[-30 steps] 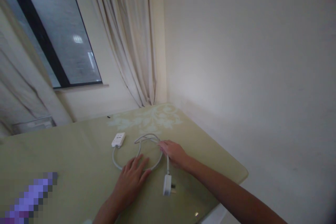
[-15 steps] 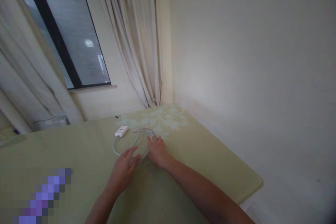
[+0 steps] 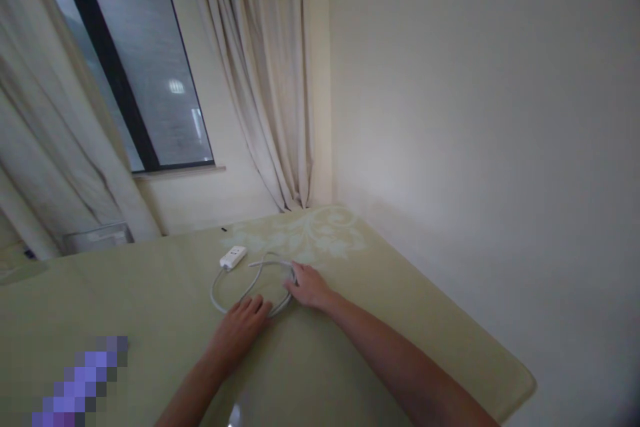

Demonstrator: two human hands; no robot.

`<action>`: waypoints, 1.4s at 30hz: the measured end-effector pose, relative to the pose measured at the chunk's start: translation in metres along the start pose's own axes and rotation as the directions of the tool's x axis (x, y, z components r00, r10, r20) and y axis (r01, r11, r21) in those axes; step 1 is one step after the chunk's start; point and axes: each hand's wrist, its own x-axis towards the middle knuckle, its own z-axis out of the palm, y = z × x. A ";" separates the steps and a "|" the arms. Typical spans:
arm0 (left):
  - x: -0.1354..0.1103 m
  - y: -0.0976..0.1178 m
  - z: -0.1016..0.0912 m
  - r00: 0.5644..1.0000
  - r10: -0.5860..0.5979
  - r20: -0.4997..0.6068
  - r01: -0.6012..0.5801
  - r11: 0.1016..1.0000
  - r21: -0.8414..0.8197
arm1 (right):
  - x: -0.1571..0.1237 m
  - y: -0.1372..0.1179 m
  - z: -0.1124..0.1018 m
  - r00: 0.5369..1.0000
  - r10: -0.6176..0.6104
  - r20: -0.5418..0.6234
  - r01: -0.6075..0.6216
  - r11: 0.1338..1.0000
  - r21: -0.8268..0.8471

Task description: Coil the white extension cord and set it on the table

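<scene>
A white power strip point(image 3: 233, 257) lies on the pale green tabletop, and its grey-white cord point(image 3: 257, 271) runs from it in loose loops. My right hand point(image 3: 311, 287) is at the right side of the loops, thumb and fingers closed around the cord. My left hand point(image 3: 241, 325) rests lower down on the near side of the loops. Its fingers are bent over the cord, partly hiding it.
A blurred-out purple long object point(image 3: 80, 383) lies at the lower left. A small dark piece point(image 3: 224, 229) sits by the table's far edge. The wall point(image 3: 475, 147) borders the right side; curtains point(image 3: 270, 93) and a window point(image 3: 150, 67) are behind.
My left hand has come down onto the near side of the cord, its fingers bending. My right hand has turned and closed on the cord's right side. The loops have spread rounder.
</scene>
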 end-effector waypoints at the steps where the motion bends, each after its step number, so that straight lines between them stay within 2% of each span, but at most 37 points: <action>1: -0.005 -0.010 0.001 1.000 -0.003 0.012 0.003 1.000 0.009 | 0.005 -0.006 0.008 1.000 -0.008 -0.009 0.008 1.000 -0.022; 4: -0.022 -0.044 0.008 0.994 -0.107 0.012 0.106 0.992 0.067 | 0.019 -0.024 0.032 0.998 -0.035 -0.058 0.032 0.999 -0.041; 7: -0.038 -0.075 0.017 0.972 -0.234 0.006 0.231 0.963 0.138 | 0.024 -0.032 0.048 0.987 -0.131 -0.096 0.133 0.991 0.014; 10: -0.045 -0.084 0.024 0.935 -0.355 0.014 0.345 0.917 0.202 | 0.020 -0.031 0.050 0.966 -0.208 -0.156 0.230 0.962 0.148; 12: -0.043 -0.072 0.024 0.907 -0.420 0.009 0.410 0.890 0.197 | 0.012 -0.028 0.043 0.951 -0.212 -0.225 0.265 0.935 0.236; 15: -0.028 -0.038 0.021 0.896 -0.443 -0.033 0.444 0.890 0.104 | -0.011 -0.019 0.025 0.928 -0.241 -0.283 0.318 0.909 0.268; 17: -0.016 -0.016 0.017 0.878 -0.463 -0.119 0.470 0.882 0.042 | -0.034 -0.008 0.011 0.919 -0.269 -0.288 0.342 0.907 0.244; 19: -0.009 0.000 0.013 0.833 -0.501 -0.236 0.512 0.859 -0.016 | -0.059 0.006 -0.002 0.918 -0.264 -0.296 0.336 0.915 0.225; 20: -0.007 0.005 0.011 0.814 -0.508 -0.280 0.516 0.855 -0.052 | -0.071 0.014 -0.009 0.920 -0.247 -0.303 0.321 0.921 0.223; 21: -0.006 0.011 0.010 0.814 -0.494 -0.305 0.491 0.866 -0.093 | -0.082 0.022 -0.014 0.924 -0.216 -0.316 0.296 0.926 0.234; 22: -0.006 0.016 0.009 0.832 -0.464 -0.305 0.442 0.886 -0.142 | -0.091 0.029 -0.020 0.927 -0.171 -0.333 0.264 0.930 0.257; 24: -0.007 0.027 0.007 0.892 -0.390 -0.227 0.333 0.909 -0.252 | -0.101 0.039 -0.030 0.932 -0.056 -0.358 0.187 0.921 0.341; 26: -0.007 0.039 0.003 0.936 -0.341 -0.082 0.299 0.898 -0.323 | -0.103 0.043 -0.036 0.933 0.027 -0.360 0.134 0.900 0.415; 29: -0.005 0.053 -0.003 0.947 -0.311 0.078 0.319 0.894 -0.316 | -0.098 0.046 -0.039 0.928 0.029 -0.372 0.125 0.915 0.384; 32: -0.001 0.056 -0.008 0.962 -0.257 0.094 0.274 0.906 -0.322 | -0.093 0.052 -0.033 0.932 -0.020 -0.363 0.130 0.951 0.281; 36: 0.000 0.053 -0.010 0.978 -0.183 0.097 0.205 0.927 -0.314 | -0.087 0.064 -0.025 0.959 -0.057 -0.276 0.125 0.964 0.236; 42: 0.001 0.051 -0.010 0.958 -0.242 0.157 0.278 0.920 -0.277 | -0.080 0.072 -0.028 0.970 0.005 -0.243 0.063 0.961 0.268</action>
